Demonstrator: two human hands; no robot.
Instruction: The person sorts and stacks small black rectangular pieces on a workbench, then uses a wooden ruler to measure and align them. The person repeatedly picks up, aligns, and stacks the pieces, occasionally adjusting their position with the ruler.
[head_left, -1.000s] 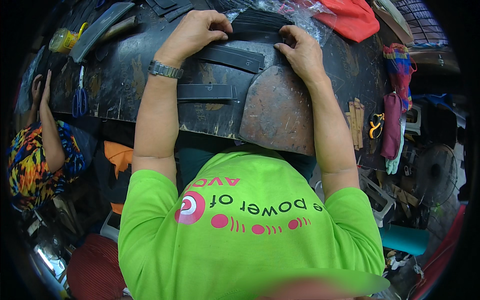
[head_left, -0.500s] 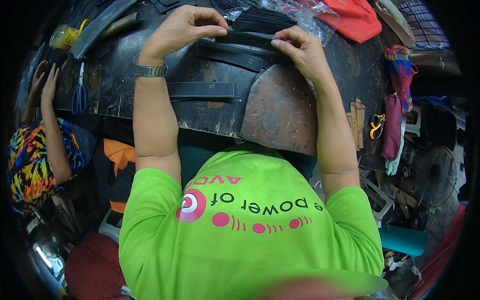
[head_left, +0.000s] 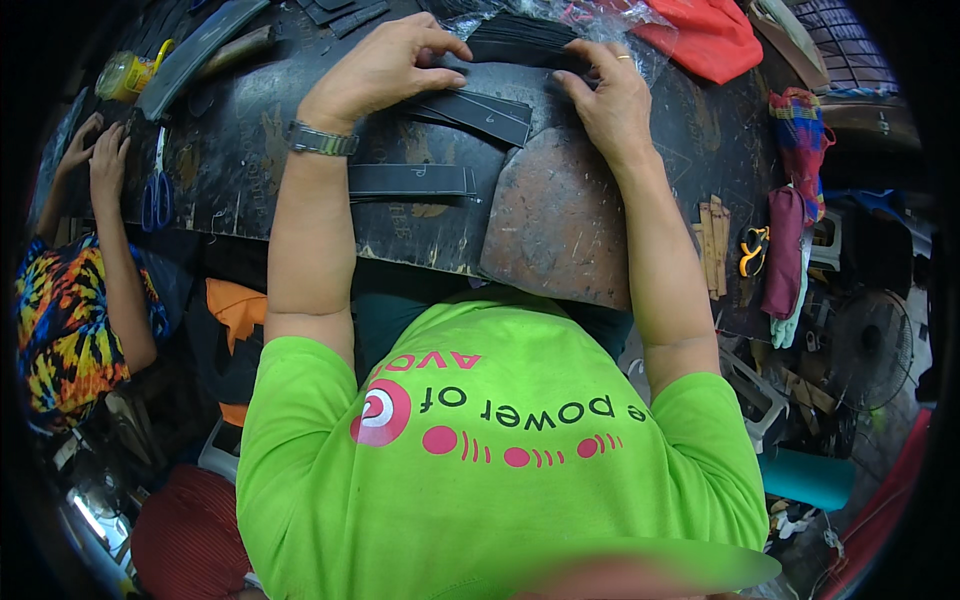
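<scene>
My left hand (head_left: pixel 395 65) hovers beside the left end of a stack of black strips (head_left: pixel 530 42), its thumb and fingers apart. At the stack's right end is my right hand (head_left: pixel 610 100), with a ring on one finger and a gap between thumb and fingers. I see nothing held in either hand; whether fingertips touch the stack is hard to tell. Just nearer me, a few loose black strips (head_left: pixel 490 117) lie fanned over one another. Closer to the table's front edge rests another black strip bundle (head_left: pixel 410 181) with pale markings.
A worn brown board (head_left: pixel 560 220) overlaps the front edge of the dark table (head_left: pixel 230 190). Blue-handled scissors (head_left: pixel 158 195) and a yellow-lidded jar (head_left: pixel 125 75) lie left, near a co-worker's hands (head_left: pixel 95 150). Red cloth (head_left: pixel 705 45) and clear plastic are at the back; yellow-handled snips (head_left: pixel 753 252) sit right.
The black strip stretched between my hands is no longer in them. My fingers have parted, and my right hand has shifted slightly right. The loose strips in front now lie differently.
</scene>
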